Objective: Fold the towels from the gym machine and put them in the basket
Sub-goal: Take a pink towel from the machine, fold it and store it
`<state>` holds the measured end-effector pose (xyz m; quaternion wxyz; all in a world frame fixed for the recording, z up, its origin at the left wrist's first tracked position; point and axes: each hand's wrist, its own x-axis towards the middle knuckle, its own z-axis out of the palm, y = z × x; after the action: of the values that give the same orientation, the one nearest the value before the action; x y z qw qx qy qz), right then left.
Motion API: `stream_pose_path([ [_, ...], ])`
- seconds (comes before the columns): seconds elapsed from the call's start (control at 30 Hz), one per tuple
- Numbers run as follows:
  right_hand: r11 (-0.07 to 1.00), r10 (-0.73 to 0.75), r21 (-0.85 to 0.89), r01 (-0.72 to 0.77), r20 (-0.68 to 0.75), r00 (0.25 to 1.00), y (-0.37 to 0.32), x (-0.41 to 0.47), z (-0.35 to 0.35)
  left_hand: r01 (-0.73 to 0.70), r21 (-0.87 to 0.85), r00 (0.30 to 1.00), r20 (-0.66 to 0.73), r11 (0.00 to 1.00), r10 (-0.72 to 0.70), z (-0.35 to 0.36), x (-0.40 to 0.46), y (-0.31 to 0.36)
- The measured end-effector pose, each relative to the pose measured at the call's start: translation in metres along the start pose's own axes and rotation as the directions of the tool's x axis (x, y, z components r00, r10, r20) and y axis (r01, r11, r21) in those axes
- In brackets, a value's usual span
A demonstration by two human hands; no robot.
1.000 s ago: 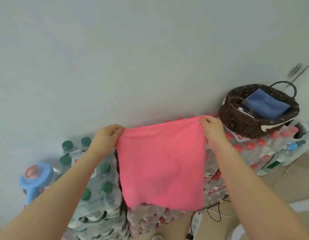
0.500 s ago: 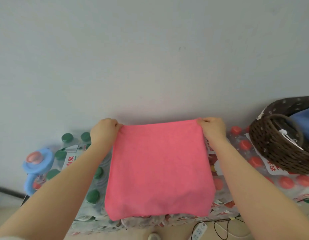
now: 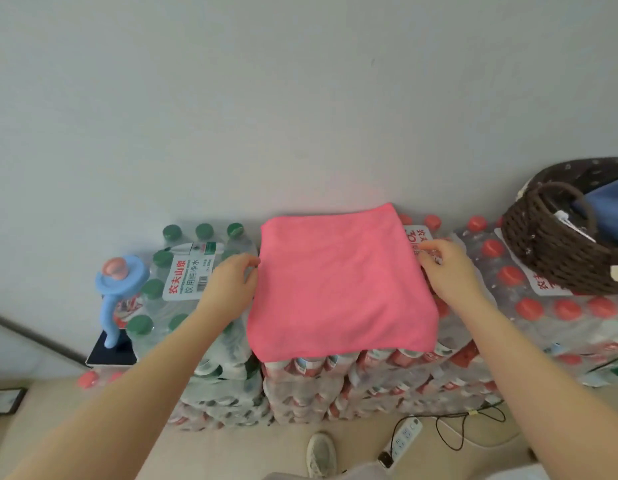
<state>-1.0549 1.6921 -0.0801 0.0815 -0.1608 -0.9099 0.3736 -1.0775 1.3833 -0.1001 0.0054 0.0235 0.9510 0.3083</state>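
Note:
A pink towel, folded to a rough square, lies flat on top of stacked packs of water bottles against the wall. My left hand is at its left edge, with loosely bent fingertips touching the cloth. My right hand is just beside the right edge, fingers relaxed and holding nothing. The dark brown wicker basket stands on the bottle packs at the far right, cut off by the frame. A folded blue towel lies inside it.
Green-capped bottle packs are left of the towel and red-capped packs are to its right, under the basket. A blue plastic pump stands at the far left. On the floor lie a power strip with cables and my shoe.
The towel was held up by its top corners and now lies flat on the bottle packs. Both hands have let go and sit at its side edges.

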Motion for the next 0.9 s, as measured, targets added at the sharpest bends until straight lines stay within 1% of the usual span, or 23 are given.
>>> stream_pose_path([
  [0.07, 1.0, 0.007, 0.001, -0.007, -0.079, 0.997, 0.014, -0.023, 0.003, -0.022, -0.089, 1.0, -0.007, 0.996, 0.021, 0.005, -0.034, -0.001],
  [0.13, 0.999, 0.041, 0.043, -0.034, -0.167, 0.985, 0.027, -0.046, 0.009, -0.018, -0.163, 1.0, -0.022, 0.987, 0.014, 0.015, -0.064, 0.0],
  [0.17, 0.996, 0.075, 0.062, -0.064, -0.194, 0.978, 0.031, -0.057, 0.012, 0.012, -0.187, 1.0, -0.014, 0.982, -0.015, 0.021, -0.075, 0.0],
  [0.23, 0.989, 0.129, 0.101, -0.109, -0.217, 0.968, 0.037, -0.078, 0.019, 0.146, -0.258, 0.989, 0.04, 0.955, -0.14, 0.033, -0.091, 0.0],
  [0.27, 0.983, 0.152, 0.138, -0.124, -0.214, 0.965, 0.039, -0.088, 0.022, 0.238, -0.312, 0.971, 0.076, 0.92, -0.226, 0.038, -0.097, -0.001],
  [0.33, 0.952, 0.235, 0.239, -0.189, -0.181, 0.955, 0.041, -0.105, 0.028, 0.393, -0.434, 0.918, 0.139, 0.811, -0.371, 0.047, -0.102, -0.006],
  [0.4, 0.903, 0.342, 0.315, -0.291, -0.121, 0.932, 0.045, -0.117, 0.036, 0.485, -0.555, 0.864, 0.183, 0.676, -0.47, 0.052, -0.105, -0.011],
  [0.43, 0.879, 0.39, 0.337, -0.337, -0.101, 0.915, 0.048, -0.12, 0.041, 0.503, -0.595, 0.848, 0.2, 0.627, -0.49, 0.052, -0.107, -0.011],
  [0.47, 0.86, 0.423, 0.351, -0.37, -0.085, 0.902, 0.048, -0.123, 0.044, 0.503, -0.619, 0.847, 0.213, 0.604, -0.488, 0.052, -0.11, -0.012],
  [0.5, 0.847, 0.441, 0.363, -0.388, -0.074, 0.895, 0.049, -0.124, 0.047, 0.49, -0.625, 0.858, 0.219, 0.608, -0.465, 0.052, -0.113, -0.012],
  [0.57, 0.835, 0.436, 0.393, -0.385, -0.045, 0.899, 0.05, -0.125, 0.052, 0.457, -0.61, 0.885, 0.235, 0.648, -0.402, 0.052, -0.118, -0.01],
  [0.63, 0.828, 0.416, 0.423, -0.368, -0.024, 0.909, 0.052, -0.126, 0.054, 0.442, -0.631, 0.895, 0.268, 0.638, -0.355, 0.05, -0.119, -0.006],
  [0.73, 0.837, 0.382, 0.434, -0.332, -0.031, 0.924, 0.05, -0.124, 0.053, 0.458, -0.732, 0.884, 0.315, 0.505, -0.345, 0.046, -0.118, -0.004],
  [0.83, 0.806, 0.408, 0.498, -0.32, -0.076, 0.91, 0.051, -0.117, 0.047, 0.487, -0.788, 0.864, 0.369, 0.377, -0.343, 0.042, -0.123, -0.003],
  [0.9, 0.796, 0.416, 0.528, -0.294, -0.125, 0.901, 0.051, -0.115, 0.041, 0.498, -0.799, 0.855, 0.386, 0.337, -0.346, 0.039, -0.123, -0.002],
])
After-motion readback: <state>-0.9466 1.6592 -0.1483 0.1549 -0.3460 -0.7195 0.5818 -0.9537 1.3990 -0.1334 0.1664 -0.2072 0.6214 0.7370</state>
